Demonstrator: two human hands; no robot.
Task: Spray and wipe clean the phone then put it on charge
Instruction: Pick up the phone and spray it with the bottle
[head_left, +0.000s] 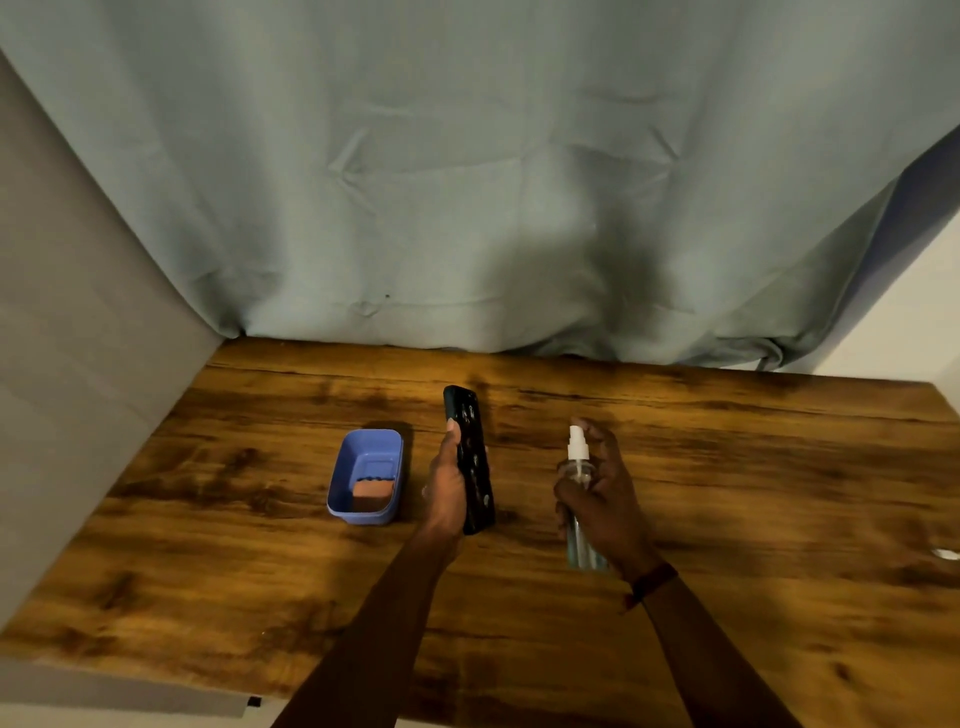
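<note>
My left hand (448, 486) grips a black phone (475, 457) by its left edge and holds it on its side above the middle of the wooden table (260, 571), its dark face turned to the right. My right hand (605, 499) is wrapped around a clear spray bottle (579, 493) with a white nozzle, forefinger on top of the pump. The nozzle points left at the phone, a short gap between them. No charger shows in this view.
A blue plastic tub (387, 447) holding an orange cloth or sponge (371, 493) stands just left of the phone. A grey-blue curtain (467, 182) hangs behind the table. A small shiny object (944, 554) lies near the right edge.
</note>
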